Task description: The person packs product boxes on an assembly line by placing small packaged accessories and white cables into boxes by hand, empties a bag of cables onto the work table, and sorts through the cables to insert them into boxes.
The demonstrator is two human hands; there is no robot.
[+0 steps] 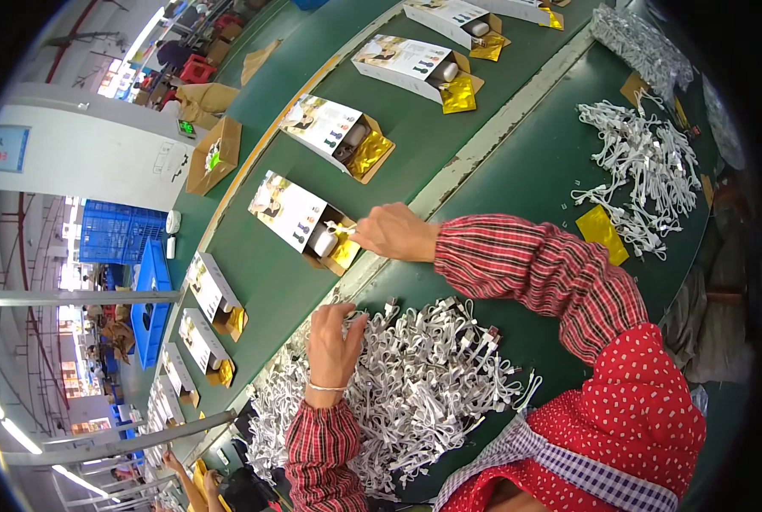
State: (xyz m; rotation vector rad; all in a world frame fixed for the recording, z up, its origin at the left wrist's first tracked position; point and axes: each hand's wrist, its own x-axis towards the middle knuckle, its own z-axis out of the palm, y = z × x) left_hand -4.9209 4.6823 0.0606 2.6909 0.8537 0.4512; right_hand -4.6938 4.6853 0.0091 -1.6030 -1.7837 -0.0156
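Note:
My right hand (pixel 395 232) reaches over an open white printed box (pixel 289 212) on the green belt. Its fingers are closed on a white cable (pixel 343 229) at the box's open end. Inside that end sit a rounded white item (pixel 322 241) and a gold packet (pixel 344 251). At the upper left edge of a large heap of bundled white USB cables (pixel 423 375) is my left hand (pixel 334 348), its thumb and forefinger apart. The heap partly surrounds that wrist. Whether a cable touches the fingertips is hard to make out.
More open boxes (pixel 325 124) with gold packets stand in a row along the belt. On the right of the green table lie a second cable heap (pixel 641 166), a loose gold packet (pixel 602 235) and a plastic-wrapped bundle (pixel 641 51). A pale worn ledge (pixel 475 154) divides table from belt.

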